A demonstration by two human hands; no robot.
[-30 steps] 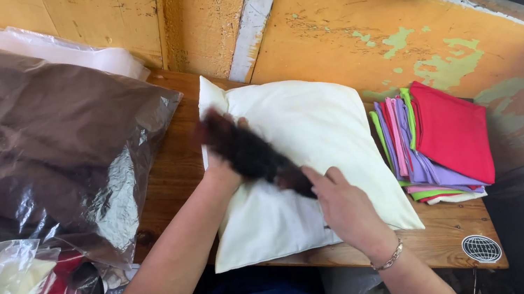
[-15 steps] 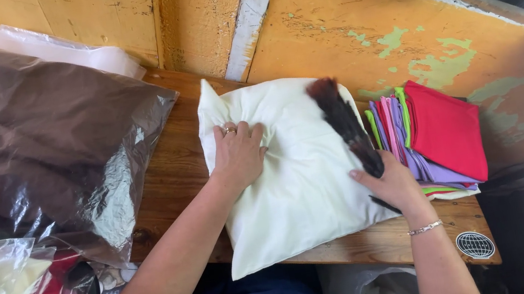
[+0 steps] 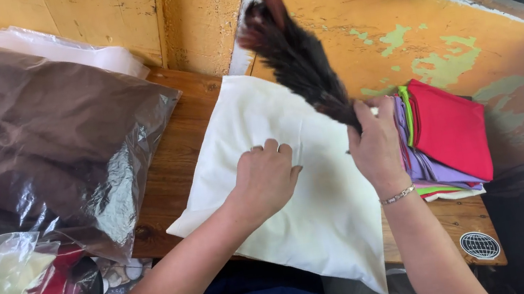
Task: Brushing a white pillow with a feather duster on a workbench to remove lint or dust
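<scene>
Pillow [image 3: 296, 184], cream, lies flat on wooden tabletop [image 3: 172, 162], near corner hanging over the front edge. Left hand [image 3: 266, 180] presses palm-down on pillow's middle, fingers loosely curled, gripping nothing. Right hand [image 3: 375, 146], at pillow's right edge, has its grip closed around a dark feather duster [image 3: 293, 57], plumes raised above pillow's far side. Folded cloths [image 3: 447, 130] sit just right of pillow. Risk, as judged: a wide sweep could knock the cloths askew, or drag the overhanging pillow off the edge.
</scene>
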